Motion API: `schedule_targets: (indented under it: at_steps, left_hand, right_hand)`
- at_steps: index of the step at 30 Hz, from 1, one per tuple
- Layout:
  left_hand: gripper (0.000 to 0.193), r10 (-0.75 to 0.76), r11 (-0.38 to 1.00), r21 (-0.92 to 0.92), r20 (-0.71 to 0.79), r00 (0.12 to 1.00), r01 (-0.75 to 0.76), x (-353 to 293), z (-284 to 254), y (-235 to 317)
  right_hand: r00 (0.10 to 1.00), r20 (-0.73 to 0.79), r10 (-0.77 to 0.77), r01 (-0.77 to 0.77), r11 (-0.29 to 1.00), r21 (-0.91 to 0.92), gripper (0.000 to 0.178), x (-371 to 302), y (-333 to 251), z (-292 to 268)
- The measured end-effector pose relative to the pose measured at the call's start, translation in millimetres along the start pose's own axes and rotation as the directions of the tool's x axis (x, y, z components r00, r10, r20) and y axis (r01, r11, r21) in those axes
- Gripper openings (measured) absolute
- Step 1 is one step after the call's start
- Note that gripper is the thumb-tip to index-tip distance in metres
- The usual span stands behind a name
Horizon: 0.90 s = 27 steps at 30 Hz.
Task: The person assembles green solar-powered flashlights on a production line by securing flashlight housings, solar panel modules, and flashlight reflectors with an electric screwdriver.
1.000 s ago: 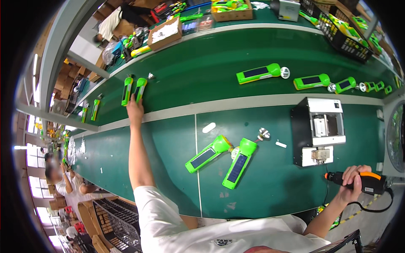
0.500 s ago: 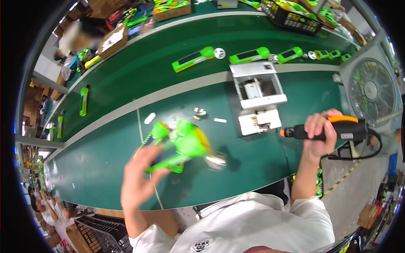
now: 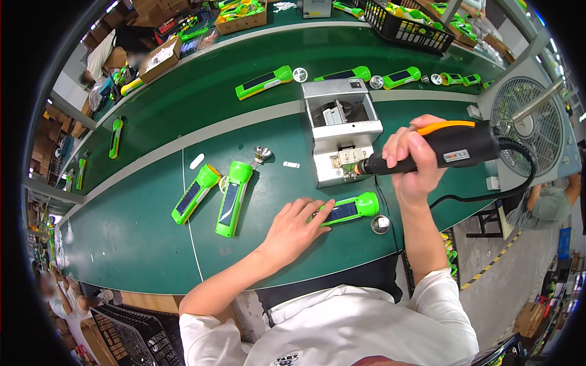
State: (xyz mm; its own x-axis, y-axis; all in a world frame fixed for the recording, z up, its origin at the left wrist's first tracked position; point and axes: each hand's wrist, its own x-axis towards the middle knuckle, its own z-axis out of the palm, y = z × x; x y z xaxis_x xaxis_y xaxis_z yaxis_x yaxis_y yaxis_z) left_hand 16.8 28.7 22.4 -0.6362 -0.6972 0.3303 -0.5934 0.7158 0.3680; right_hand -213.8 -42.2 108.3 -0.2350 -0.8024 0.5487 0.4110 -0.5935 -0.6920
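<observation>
My left hand [image 3: 294, 229] grips the tail end of a green flashlight [image 3: 347, 211], which lies on the bench with its solar panel up. Beside its head sits a silver reflector [image 3: 380, 224]. In my right hand [image 3: 416, 160] is a black and orange electric screwdriver [image 3: 455, 145], fingers wrapped round its body. Its tip meets the front of a grey screw feeder [image 3: 343, 137]; the exact contact is too small to make out. Farther left lie two more green flashlights [image 3: 194, 194] [image 3: 234, 198], with a reflector [image 3: 262, 154] by the head of the nearer one.
Behind the bench, a green conveyor belt [image 3: 201, 107] carries several flashlights and reflectors. A fan [image 3: 526, 125] stands at the right, near the screwdriver's black cord [image 3: 530, 174]. Two small white pieces [image 3: 196, 161] [image 3: 292, 164] lie on the bench. A black crate [image 3: 406, 27] stands beyond the belt.
My left hand has moved right, bringing a flashlight and its loose reflector to the bench in front of me. The screwdriver has moved left, its tip now at the screw feeder.
</observation>
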Motion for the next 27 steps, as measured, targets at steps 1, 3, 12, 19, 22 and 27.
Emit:
schedule_targets:
  at_steps: [1, 3, 12, 19, 22, 27]
  left_hand:
    - [0.065, 0.015, 1.000, 0.020, -0.018, 1.000, -0.014, 1, -1, -1]
    - [0.061, -0.013, 0.999, -0.048, -0.026, 1.000, 0.012, -4, -10, -3]
    - [0.045, -0.060, 0.979, -0.197, -0.060, 0.996, 0.047, -8, -1, -18]
    - [0.049, -0.087, 0.945, -0.325, -0.142, 0.986, 0.036, 2, 15, -24]
    - [0.050, -0.119, 0.932, -0.357, -0.122, 0.985, 0.068, 0, 12, -26]
    - [0.058, -0.131, 0.899, -0.431, -0.093, 0.987, 0.079, 0, 16, -31]
  right_hand:
    - [1.000, -0.001, -0.004, 0.004, 1.000, 0.000, 0.028, -1, 1, 0]
    - [0.999, 0.033, -0.006, 0.006, 1.000, -0.013, 0.027, -3, 3, 0]
    - [0.949, 0.222, 0.224, -0.188, 0.967, -0.171, 0.010, 28, 5, 32]
    - [0.911, 0.204, 0.358, -0.348, 0.934, -0.081, 0.013, 37, 8, 24]
    - [0.918, 0.231, 0.322, -0.299, 0.945, -0.129, 0.020, 16, 3, 25]
    - [0.898, 0.323, 0.298, -0.315, 0.949, -0.001, 0.022, -5, 14, 35]
